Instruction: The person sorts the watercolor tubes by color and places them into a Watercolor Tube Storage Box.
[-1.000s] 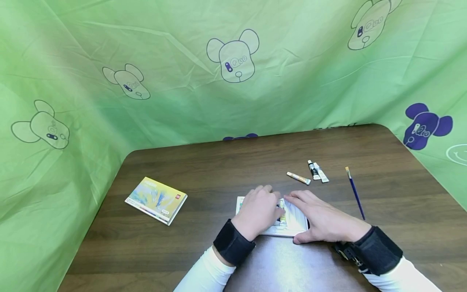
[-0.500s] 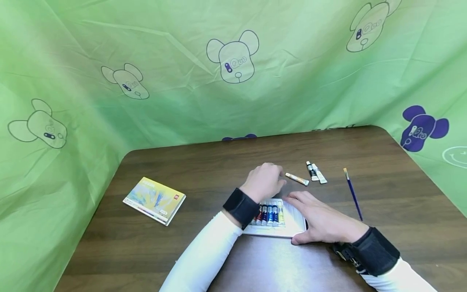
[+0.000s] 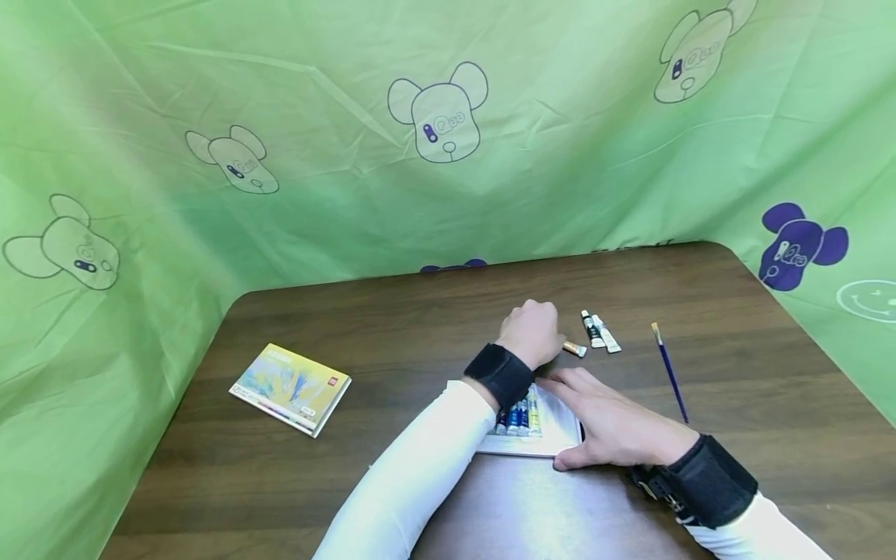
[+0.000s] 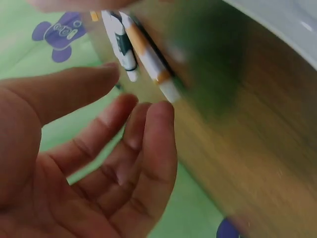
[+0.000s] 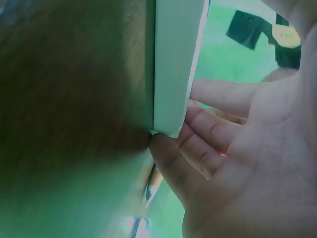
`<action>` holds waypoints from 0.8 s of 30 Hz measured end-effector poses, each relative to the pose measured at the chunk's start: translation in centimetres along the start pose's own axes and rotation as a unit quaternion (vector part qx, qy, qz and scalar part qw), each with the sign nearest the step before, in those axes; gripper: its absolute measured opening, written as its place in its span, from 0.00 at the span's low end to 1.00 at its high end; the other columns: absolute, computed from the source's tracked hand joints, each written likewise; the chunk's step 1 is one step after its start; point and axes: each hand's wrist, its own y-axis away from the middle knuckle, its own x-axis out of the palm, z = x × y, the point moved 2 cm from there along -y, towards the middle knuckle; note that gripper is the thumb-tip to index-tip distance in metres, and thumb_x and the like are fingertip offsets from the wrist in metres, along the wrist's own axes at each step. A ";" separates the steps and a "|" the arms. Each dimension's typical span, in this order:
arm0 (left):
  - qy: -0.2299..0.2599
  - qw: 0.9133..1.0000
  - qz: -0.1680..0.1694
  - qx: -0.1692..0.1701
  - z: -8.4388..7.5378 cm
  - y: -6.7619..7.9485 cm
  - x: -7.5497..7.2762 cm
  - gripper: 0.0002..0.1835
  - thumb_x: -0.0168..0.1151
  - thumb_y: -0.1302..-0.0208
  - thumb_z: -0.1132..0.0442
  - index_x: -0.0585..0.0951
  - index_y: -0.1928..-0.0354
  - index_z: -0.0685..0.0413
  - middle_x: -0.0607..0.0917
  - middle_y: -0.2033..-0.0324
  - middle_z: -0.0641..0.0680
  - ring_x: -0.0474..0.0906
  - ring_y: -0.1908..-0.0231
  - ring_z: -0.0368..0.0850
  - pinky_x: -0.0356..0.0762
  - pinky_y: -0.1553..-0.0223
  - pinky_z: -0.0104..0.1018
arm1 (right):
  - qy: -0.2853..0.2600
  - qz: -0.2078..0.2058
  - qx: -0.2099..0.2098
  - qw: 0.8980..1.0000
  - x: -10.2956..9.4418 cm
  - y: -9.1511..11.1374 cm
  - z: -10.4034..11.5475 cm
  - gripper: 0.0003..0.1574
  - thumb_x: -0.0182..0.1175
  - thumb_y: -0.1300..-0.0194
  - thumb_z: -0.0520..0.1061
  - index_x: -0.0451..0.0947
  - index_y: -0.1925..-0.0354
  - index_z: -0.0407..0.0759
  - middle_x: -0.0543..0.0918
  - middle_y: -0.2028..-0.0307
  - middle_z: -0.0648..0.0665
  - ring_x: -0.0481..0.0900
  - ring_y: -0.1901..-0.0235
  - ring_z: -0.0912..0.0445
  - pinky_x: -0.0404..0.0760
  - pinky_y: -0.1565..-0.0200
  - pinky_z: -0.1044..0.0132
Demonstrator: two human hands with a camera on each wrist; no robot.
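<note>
My left hand (image 3: 532,334) reaches over the back of a white tray (image 3: 560,420), next to an orange-labelled paint tube (image 3: 575,350) lying on the table. In the left wrist view, its thumb and fingers are apart, with the orange tube (image 4: 151,59) just beyond the fingertips. My right hand (image 3: 612,420) grips the tray's right end, thumb at the near edge and fingers at the far edge. Its fingers press against the white side (image 5: 176,69) in the right wrist view. Several paint tubes (image 3: 518,420) lie in a row in the tray, partly hidden by my left arm.
A dark-labelled tube (image 3: 591,330) and a white tube (image 3: 607,334) lie side by side behind the tray. To the right is a blue-handled paintbrush (image 3: 670,375). A yellow box lid or pad (image 3: 290,389) lies at the left. Green cloth (image 3: 315,218) hangs behind the table.
My left hand has moved off the tray, back and to the right, to the orange-labelled tube, now covering part of it. My right hand stays at the tray's end.
</note>
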 end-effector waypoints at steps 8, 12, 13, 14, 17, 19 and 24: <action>-0.015 0.998 -0.008 -0.057 -1.9 -1.0 0.8 0.15 0.63 0.46 0.39 0.84 0.68 0.40 0.85 0.61 0.47 0.82 0.62 0.44 0.78 0.69 0.38 | 0.017 -0.025 -0.027 0.999 0.3 0.0 -0.2 0.62 0.71 0.65 0.69 0.68 0.37 0.37 0.69 0.38 0.44 0.64 0.38 0.49 0.68 0.41 0.53; -0.028 0.997 0.004 -0.066 -1.8 -1.7 1.6 0.16 0.65 0.49 0.39 0.84 0.67 0.39 0.84 0.60 0.47 0.82 0.61 0.44 0.78 0.67 0.38 | 0.018 -0.033 -0.037 0.999 0.5 -0.1 0.0 0.63 0.70 0.64 0.70 0.67 0.36 0.36 0.69 0.38 0.42 0.64 0.38 0.47 0.68 0.41 0.52; -0.027 0.997 0.005 -0.069 -1.7 -1.9 1.8 0.16 0.65 0.50 0.39 0.84 0.67 0.39 0.84 0.60 0.47 0.82 0.61 0.44 0.79 0.67 0.38 | 0.018 -0.032 -0.037 0.999 0.5 -0.1 0.0 0.63 0.70 0.64 0.70 0.67 0.36 0.36 0.69 0.37 0.42 0.64 0.38 0.48 0.69 0.41 0.52; -0.024 0.997 0.005 -0.072 -1.5 -2.0 1.8 0.15 0.66 0.50 0.40 0.84 0.68 0.40 0.85 0.60 0.47 0.82 0.62 0.45 0.79 0.67 0.38 | 0.017 -0.031 -0.037 0.999 0.5 -0.1 0.0 0.63 0.70 0.64 0.70 0.67 0.36 0.36 0.69 0.38 0.42 0.64 0.38 0.48 0.69 0.42 0.53; -0.012 0.997 0.000 -0.071 -1.1 -2.2 1.7 0.12 0.66 0.49 0.45 0.84 0.69 0.42 0.86 0.63 0.48 0.82 0.64 0.45 0.78 0.70 0.38 | 0.015 -0.024 -0.032 0.999 0.4 -0.1 0.0 0.62 0.71 0.64 0.69 0.68 0.37 0.35 0.69 0.38 0.43 0.65 0.39 0.50 0.69 0.42 0.54; -0.009 0.998 -0.001 -0.067 -1.0 -2.3 1.5 0.09 0.65 0.48 0.49 0.83 0.70 0.43 0.86 0.65 0.48 0.82 0.66 0.45 0.78 0.72 0.38 | 0.012 -0.018 -0.023 1.000 0.2 -0.1 0.0 0.62 0.71 0.65 0.69 0.68 0.37 0.35 0.69 0.38 0.43 0.64 0.39 0.51 0.69 0.41 0.55; -0.038 0.997 0.016 -0.060 -1.0 -2.4 1.4 0.06 0.63 0.46 0.52 0.81 0.70 0.42 0.85 0.66 0.46 0.81 0.68 0.44 0.77 0.72 0.39 | 0.009 -0.002 -0.009 1.000 0.2 0.0 -0.1 0.63 0.70 0.64 0.69 0.68 0.37 0.35 0.69 0.38 0.44 0.64 0.38 0.52 0.68 0.40 0.55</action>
